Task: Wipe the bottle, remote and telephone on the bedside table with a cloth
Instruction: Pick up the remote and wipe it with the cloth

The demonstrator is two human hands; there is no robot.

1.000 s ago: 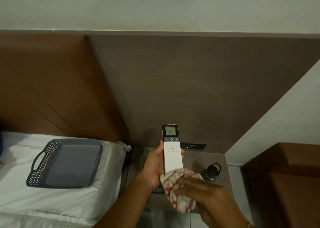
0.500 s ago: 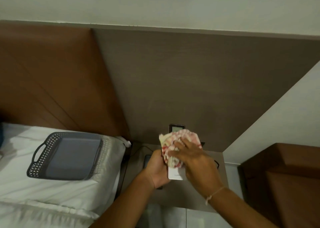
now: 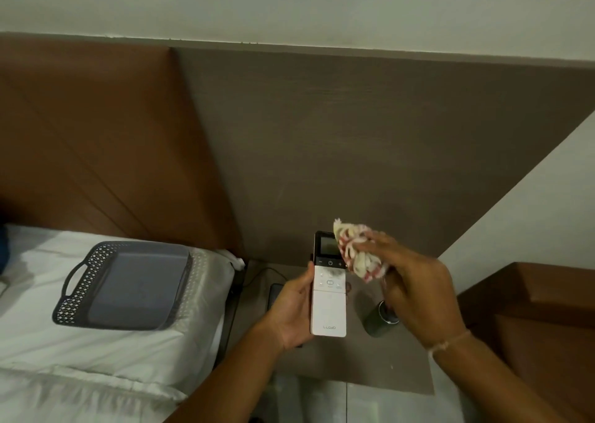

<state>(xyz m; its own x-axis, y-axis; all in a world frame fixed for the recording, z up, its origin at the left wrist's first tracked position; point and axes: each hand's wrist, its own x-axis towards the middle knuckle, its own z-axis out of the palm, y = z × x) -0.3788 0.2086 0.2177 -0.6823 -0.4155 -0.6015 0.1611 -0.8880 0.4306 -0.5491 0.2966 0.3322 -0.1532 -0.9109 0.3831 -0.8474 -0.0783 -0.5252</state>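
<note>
Glossy plastic remote (image 3: 328, 294), soft cloth (image 3: 357, 255)

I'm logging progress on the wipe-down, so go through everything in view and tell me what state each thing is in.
Remote: held upright in the left hand, display lit.
Cloth: bunched in the right hand, at the remote's top right edge.
Bottle: standing on the bedside table, partly hidden by the right hand.
Basket: empty, resting on the pillow.
Telephone: not clearly visible.

Dim, warm indoor light, soft shadows, slight motion blur, wide-angle edge bending.
</note>
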